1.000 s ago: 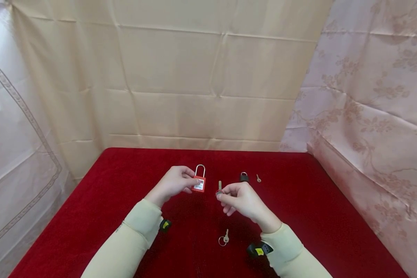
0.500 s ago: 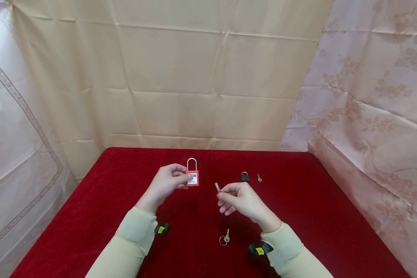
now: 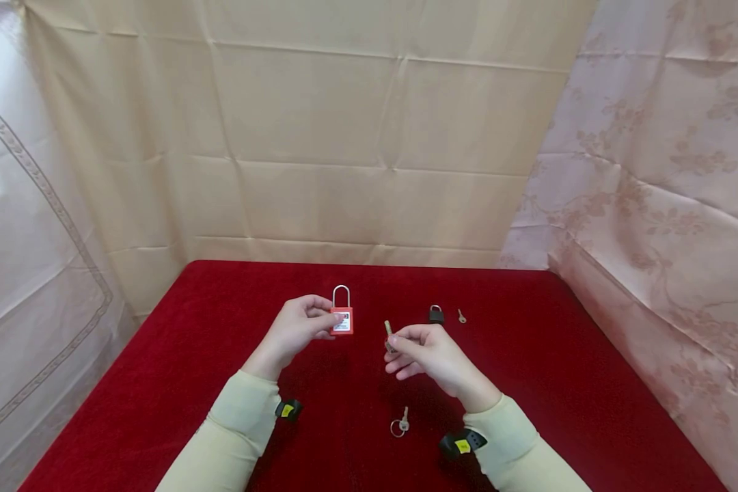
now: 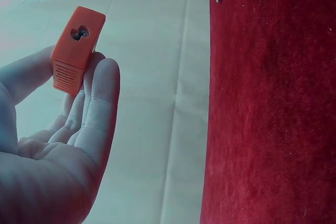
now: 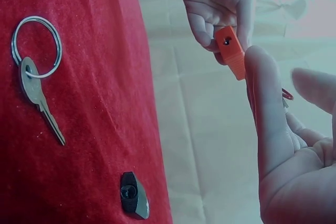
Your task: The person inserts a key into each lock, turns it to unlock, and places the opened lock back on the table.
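In the head view my left hand grips a red padlock by its side, with thumb and fingers around the body. Its long metal shackle points up, and a white label faces me. The left wrist view shows the keyhole in the padlock's underside. To the right, my right hand pinches a key whose blade points upward, apart from the padlock. Fingers hide most of that key in the right wrist view, where only a red ring and a bit of metal show.
A small black padlock stands beyond my right hand on the red cloth. Beside it lies a small key. Another key on a metal ring lies nearer me, between the forearms. Beige curtain hangs behind the table.
My left hand has moved left with the red padlock, which rose, then sank slightly, and now stands straighter. The right hand stays nearly in place; its key tipped left, then came back more upright.
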`<state>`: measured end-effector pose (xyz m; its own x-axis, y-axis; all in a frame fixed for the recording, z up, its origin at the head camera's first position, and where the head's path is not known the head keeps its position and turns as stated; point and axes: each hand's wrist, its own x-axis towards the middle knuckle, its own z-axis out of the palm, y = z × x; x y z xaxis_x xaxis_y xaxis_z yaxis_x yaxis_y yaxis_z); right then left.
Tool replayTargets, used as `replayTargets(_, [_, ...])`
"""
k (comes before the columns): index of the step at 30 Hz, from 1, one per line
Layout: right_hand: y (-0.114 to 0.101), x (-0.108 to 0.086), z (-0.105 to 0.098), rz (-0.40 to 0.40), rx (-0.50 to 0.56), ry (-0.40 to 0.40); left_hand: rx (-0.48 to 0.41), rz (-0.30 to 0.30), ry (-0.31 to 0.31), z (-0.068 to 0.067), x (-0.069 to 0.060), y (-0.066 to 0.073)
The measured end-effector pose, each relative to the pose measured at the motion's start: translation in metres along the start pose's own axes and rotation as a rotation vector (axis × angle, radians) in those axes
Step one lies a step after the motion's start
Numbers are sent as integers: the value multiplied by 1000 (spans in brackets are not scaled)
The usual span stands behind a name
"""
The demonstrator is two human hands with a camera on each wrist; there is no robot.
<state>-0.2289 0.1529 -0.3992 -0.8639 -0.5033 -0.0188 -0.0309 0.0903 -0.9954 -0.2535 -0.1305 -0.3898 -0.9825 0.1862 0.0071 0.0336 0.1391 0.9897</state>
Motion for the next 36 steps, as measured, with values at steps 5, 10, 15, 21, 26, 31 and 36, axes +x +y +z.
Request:
replayTargets(5, [1, 1, 1, 18, 54, 14, 3, -3, 7, 0, -1, -1])
replayTargets(10, [1, 1, 2, 21, 71, 10, -2, 1, 12, 0, -1, -3])
replayTargets(15, [2, 0, 1, 8, 60, -1, -5, 5, 11, 0, -1, -4])
replayTargets(21, [4, 1, 0, -12, 54, -6, 2, 0, 12, -1, 0, -3])
replayTargets(26, [5, 2, 0, -15, 62, 0, 5, -3, 11, -2, 0, -2])
replayTargets(31, [6, 3, 1, -9, 79, 17, -4, -4, 15, -2, 0, -1])
replayTargets(36, [7, 4, 1, -15, 81, 18, -12, -10, 22, -3, 0, -1])
